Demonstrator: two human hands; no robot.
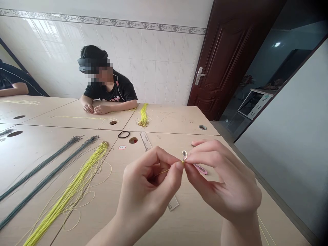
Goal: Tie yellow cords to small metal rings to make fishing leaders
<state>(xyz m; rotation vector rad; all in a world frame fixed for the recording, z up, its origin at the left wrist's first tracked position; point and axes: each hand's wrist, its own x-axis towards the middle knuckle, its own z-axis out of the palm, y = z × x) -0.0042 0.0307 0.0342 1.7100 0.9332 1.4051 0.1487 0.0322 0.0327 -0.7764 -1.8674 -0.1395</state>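
Observation:
A small silvery fish hook (184,155) stands up between my fingertips, its bend uppermost. My left hand (153,181) is closed, thumb and forefinger pinching a thin yellow line (162,172) right by the hook's lower end. From the other side my right hand (222,174) pinches at the hook's shank with thumb and fingertips. Both hands' fingertips meet at the hook, above the table. A bit of yellow shows where line and hook come together; the fingers hide the join itself.
A ruler (146,141) lies partly behind my hands, beside a pink tool (201,169). Yellow line bundles (77,184) and dark green bundles (48,174) lie at left. A black ring (124,134) and tape roll (202,127) lie farther back. Another person (107,85) sits opposite.

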